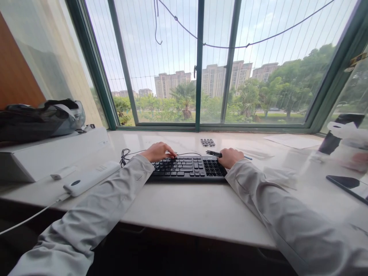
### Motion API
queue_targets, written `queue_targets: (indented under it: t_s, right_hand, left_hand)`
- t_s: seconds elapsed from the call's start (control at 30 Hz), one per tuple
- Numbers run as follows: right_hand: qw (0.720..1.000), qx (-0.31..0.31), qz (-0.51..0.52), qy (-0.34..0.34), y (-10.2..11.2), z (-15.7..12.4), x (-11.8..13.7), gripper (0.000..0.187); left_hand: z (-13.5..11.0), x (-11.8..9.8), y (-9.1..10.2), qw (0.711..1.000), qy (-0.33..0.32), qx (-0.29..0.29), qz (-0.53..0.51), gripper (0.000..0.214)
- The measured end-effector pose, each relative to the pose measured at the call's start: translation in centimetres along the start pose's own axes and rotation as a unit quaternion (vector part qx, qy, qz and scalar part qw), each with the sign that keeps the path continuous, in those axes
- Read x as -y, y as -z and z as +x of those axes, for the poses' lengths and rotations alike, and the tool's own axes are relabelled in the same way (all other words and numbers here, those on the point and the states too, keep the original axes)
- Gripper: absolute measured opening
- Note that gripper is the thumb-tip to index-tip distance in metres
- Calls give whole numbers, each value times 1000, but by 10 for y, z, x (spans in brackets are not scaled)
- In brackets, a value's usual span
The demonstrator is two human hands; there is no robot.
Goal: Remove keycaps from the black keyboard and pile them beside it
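A black keyboard lies on the white counter between my hands. Many squares of its right-hand number pad look dark and lack raised keycaps. My left hand rests over the keyboard's upper left, fingers stretched out, fingertips at the top keys. At the keyboard's right end, my right hand is closed around a slim black tool. The tool's dark end points left over the number pad; a thin blue piece shows past the hand's right side. Several loose black keycaps lie grouped behind the keyboard.
A white power strip, a small white adapter and a white box with a dark bag on it stand left. Right are clear plastic wrap, paper and a phone. A window rises behind.
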State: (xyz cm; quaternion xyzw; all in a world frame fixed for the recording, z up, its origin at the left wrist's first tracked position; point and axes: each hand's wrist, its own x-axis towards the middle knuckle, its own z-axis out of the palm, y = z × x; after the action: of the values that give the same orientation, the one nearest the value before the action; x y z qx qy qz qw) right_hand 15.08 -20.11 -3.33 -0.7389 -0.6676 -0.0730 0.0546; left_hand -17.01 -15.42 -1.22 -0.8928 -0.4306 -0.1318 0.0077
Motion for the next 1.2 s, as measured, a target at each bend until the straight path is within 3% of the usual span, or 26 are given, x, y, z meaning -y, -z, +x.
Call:
queue_targets:
  t_s: [0.33,0.83,1.03,1.2]
  right_hand:
    - [1000,15,-15,-14,5,-1,3,32]
    - [1000,18,-6,-16,4,-2,3,34]
    - [1000,20,-5,-13,4,-1,2,33]
    - [1000,7,-8,-13,3,-1,0,32]
  left_hand:
    - [-2,0,-4,999,-32,-2,27,23]
    - [-5,-10,-1,998,5,-19,54,19]
    - [-8,-15,6,997,8,14,72,24]
    - [-10,-14,6,997,14,3,77,22]
